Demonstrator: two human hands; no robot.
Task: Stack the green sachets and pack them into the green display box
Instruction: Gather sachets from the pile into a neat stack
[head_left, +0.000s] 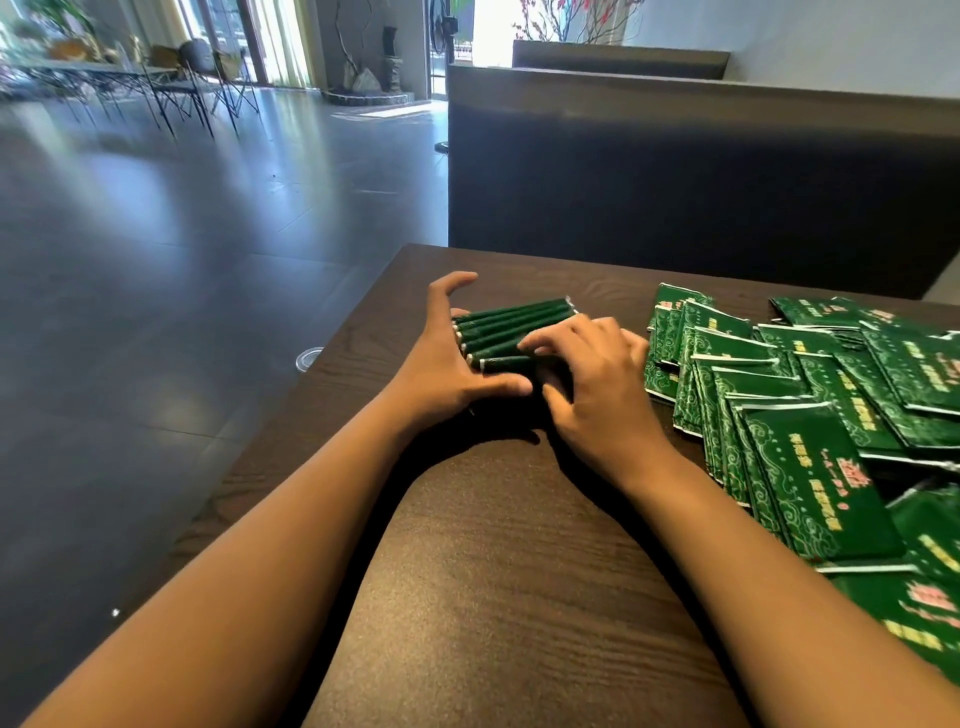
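Sachets (506, 332), about seven on edge, in both hands' grip: left (447, 358), right (597, 384).

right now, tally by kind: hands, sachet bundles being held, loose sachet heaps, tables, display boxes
hands: 2, left hand and right hand
sachet bundle: 1
loose sachet heap: 1
table: 1
display boxes: 0 in view
total: 5

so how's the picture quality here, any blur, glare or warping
Head view: the right hand is motion-blurred at the fingers, and the print on the loose sachets smears toward the right edge; the stack of sachets beside the left hand is fairly sharp; windows blow out white and glare off the floor; the wide lens bends the edges; forearms cast soft shadows on the table.
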